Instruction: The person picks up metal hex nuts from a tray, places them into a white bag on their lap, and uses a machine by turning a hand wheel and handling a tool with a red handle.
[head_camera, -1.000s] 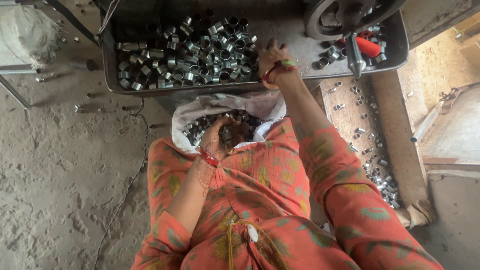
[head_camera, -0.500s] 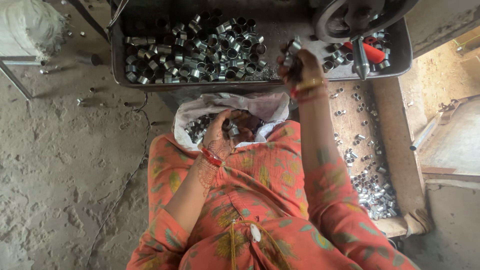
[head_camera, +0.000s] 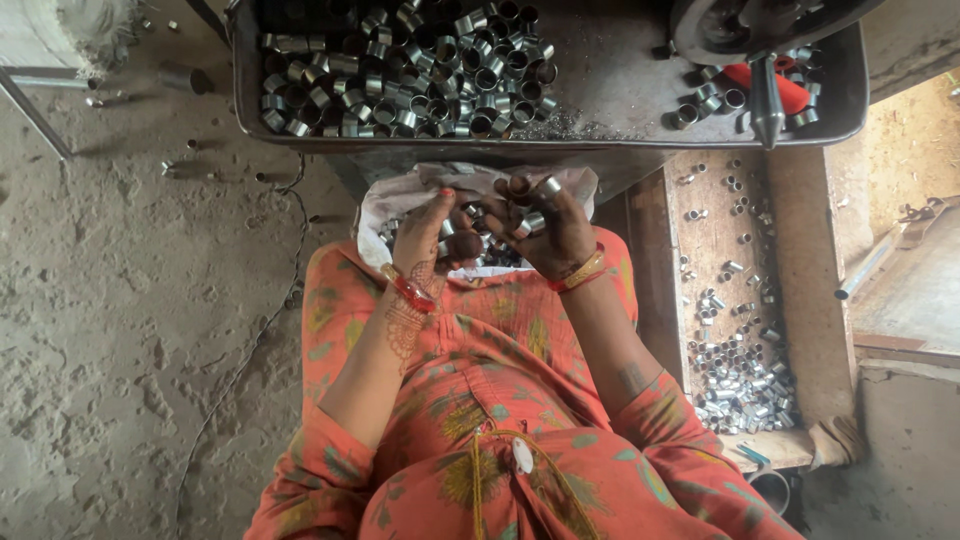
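Your two hands are close together, just over the white bag (head_camera: 400, 200) in your lap. The bag is open at the top, and it is full of little shiny metal rings (head_camera: 487, 252).

Your right hand (head_camera: 545, 230) is curled like a cup. It holds a few of the small metal rings. You can see some of them sitting on top of your fingers (head_camera: 528, 205), near the tips. The hand is not flat and it is not a tight fist. It is bent around the rings.

Your left hand (head_camera: 432, 235) is bent too, with the fingers pointing toward the other hand. One small ring shows between its fingers. The left hand is touching the pile of rings in the bag. You have a red bangle (head_camera: 408, 290) on your left wrist and gold and red bangles (head_camera: 578, 272) on your right wrist.

Above your hands is a big gray metal tray (head_camera: 610, 90). A heap of the same kind of rings (head_camera: 400, 70) lies in its left part. On your right is a wooden box (head_camera: 725, 230) with many more little rings at its near end.
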